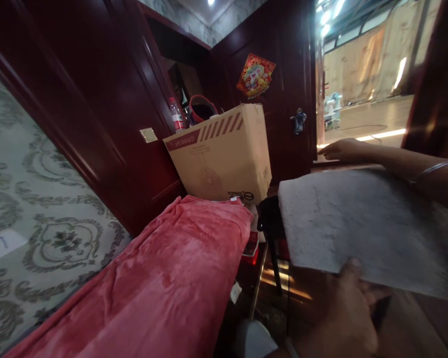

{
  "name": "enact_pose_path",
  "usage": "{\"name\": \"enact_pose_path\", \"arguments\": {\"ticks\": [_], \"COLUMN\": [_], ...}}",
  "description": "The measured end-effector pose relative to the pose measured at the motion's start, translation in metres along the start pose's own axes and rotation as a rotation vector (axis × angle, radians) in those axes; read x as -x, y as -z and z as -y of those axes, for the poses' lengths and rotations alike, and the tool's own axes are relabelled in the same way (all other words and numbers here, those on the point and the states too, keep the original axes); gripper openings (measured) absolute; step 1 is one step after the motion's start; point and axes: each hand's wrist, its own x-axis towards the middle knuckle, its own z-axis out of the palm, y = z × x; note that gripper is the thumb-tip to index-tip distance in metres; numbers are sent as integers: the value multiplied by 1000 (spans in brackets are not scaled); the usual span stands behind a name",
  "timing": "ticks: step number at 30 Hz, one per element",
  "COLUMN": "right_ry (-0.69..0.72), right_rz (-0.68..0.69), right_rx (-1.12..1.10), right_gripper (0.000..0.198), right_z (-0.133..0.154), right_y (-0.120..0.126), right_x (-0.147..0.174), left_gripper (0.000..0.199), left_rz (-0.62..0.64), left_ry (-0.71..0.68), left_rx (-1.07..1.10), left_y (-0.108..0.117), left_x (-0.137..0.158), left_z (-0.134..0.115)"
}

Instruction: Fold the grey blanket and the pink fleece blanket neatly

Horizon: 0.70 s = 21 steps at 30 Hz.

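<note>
A folded grey plush cloth (pixel 321 219) with a flat, boxy shape lies on the right. My left hand (pixel 353 303) pinches its near edge, thumb on top and the other fingers underneath, slightly blurred. Along the far edge, my right hand (pixel 345 150) reaches in from the right, fingers stretched out to the left; a bracelet (pixel 435 168) circles that wrist. Its contact with the cloth is unclear. Left of the cloth, a pink plush blanket (pixel 179 268) spreads over a long surface. A black stool (pixel 272 219) shows partly beneath the cloth's left end.
A large cardboard box (pixel 220 159) stands beyond the blanket, with a red-capped bottle (pixel 176 117) and a red-rimmed container (pixel 202 107) behind it. A dark red door (pixel 283 139) stands beside an open doorway. A red box (pixel 251 248) sits low beside the blanket.
</note>
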Motion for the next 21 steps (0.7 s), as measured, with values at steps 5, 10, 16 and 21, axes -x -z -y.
{"name": "enact_pose_path", "arguments": {"ticks": [5,10,16,21], "right_ry": [-141,-455,-744,-686], "right_rz": [-180,-383,-80,23], "right_rx": [62,-23,-722,-947], "right_gripper": [33,31,50,64], "right_z": [-16,-14,-15,3], "right_y": [38,42,-3,-29], "right_x": [94,204,269,285], "left_gripper": [33,38,29,32], "left_rz": [59,185,76,-31], "left_ry": [95,96,65,56], "left_rx": [83,99,80,31], "left_y": [-7,-2,18,55], "left_x": [8,9,-13,-40], "left_z": [-23,-25,-7,-17]}}
